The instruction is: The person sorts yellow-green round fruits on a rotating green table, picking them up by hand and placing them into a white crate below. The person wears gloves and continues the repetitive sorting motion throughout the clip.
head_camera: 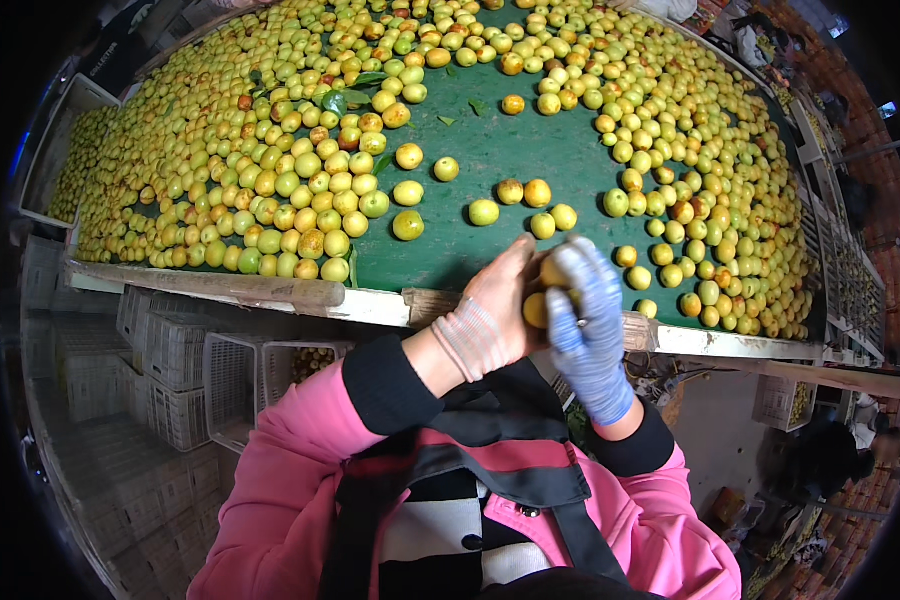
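Observation:
My left hand (497, 304), in a pale glove with a striped cuff, is cupped palm-inward at the near edge of the sorting table. My right hand (591, 322), in a blue-and-white knit glove, faces it with bent, slightly blurred fingers. Between the two hands are a yellow-green jujube-like fruit (552, 273) and, just below it, a second fruit (535, 310); both hands close around them, and the palms are hidden. Beyond my fingertips several loose fruits (543, 226) lie on the green table surface (487, 135).
Masses of fruit cover the table's left side (217, 172) and right side (690, 127). A wooden rail (217, 285) edges the near side. Plastic crates (176, 349) stand below left; a fruit-filled crate (71, 150) sits at the far left. Green leaves (345, 99) lie among the fruit.

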`<move>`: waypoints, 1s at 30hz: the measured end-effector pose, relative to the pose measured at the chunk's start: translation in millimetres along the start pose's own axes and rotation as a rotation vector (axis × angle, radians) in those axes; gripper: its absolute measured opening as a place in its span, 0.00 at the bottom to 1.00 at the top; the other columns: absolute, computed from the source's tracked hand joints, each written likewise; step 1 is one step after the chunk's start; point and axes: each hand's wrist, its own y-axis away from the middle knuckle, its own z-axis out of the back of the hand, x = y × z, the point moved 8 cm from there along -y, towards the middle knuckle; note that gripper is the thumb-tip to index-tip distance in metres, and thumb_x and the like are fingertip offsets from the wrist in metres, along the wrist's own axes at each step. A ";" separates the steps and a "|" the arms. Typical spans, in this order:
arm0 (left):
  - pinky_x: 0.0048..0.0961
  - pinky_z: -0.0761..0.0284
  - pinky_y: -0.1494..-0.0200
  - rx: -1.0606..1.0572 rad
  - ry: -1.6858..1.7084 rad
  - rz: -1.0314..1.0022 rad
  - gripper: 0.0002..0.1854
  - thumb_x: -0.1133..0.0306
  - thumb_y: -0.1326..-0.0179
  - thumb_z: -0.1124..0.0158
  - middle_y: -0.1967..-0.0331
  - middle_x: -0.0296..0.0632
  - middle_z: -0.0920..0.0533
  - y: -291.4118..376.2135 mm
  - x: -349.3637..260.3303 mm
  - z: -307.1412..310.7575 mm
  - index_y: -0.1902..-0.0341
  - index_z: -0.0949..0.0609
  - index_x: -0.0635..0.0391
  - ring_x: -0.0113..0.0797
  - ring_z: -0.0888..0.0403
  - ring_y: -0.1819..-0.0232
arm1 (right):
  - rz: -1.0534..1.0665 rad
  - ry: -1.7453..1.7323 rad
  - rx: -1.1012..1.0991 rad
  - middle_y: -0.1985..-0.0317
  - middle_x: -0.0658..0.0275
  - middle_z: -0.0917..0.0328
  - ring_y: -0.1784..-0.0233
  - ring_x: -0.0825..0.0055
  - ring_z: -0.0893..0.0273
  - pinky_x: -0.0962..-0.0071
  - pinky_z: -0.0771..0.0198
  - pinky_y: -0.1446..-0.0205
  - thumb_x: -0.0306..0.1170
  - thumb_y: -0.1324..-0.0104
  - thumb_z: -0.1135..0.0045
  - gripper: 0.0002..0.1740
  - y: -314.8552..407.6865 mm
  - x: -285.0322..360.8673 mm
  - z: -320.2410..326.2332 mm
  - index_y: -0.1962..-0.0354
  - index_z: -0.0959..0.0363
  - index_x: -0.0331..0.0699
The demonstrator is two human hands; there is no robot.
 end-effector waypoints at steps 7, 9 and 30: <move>0.42 0.27 0.40 -0.187 -0.115 -0.392 0.29 0.38 0.33 0.54 0.49 0.36 0.20 137.9 -35.5 96.4 0.44 0.23 0.49 0.40 0.23 0.44 | 0.323 -0.372 0.762 0.40 0.44 0.34 0.35 0.43 0.38 0.45 0.49 0.29 0.38 0.37 0.51 0.29 22.0 120.8 -111.6 0.40 0.35 0.31; 0.45 0.25 0.42 -0.085 0.108 -0.361 0.33 0.34 0.36 0.51 0.43 0.38 0.24 164.7 -31.3 128.4 0.40 0.26 0.46 0.45 0.23 0.43 | 0.372 -0.399 0.854 0.40 0.45 0.34 0.34 0.45 0.38 0.46 0.50 0.28 0.38 0.35 0.52 0.28 31.2 127.8 -133.0 0.40 0.35 0.31; 0.32 0.26 0.61 -0.349 -0.224 -0.641 0.18 0.53 0.27 0.52 0.52 0.45 0.20 286.9 -101.2 233.7 0.50 0.24 0.54 0.41 0.21 0.59 | -0.282 0.237 0.467 0.58 0.55 0.19 0.55 0.63 0.20 0.68 0.26 0.49 0.27 0.37 0.46 0.18 -198.1 -141.2 -191.8 0.48 0.26 0.35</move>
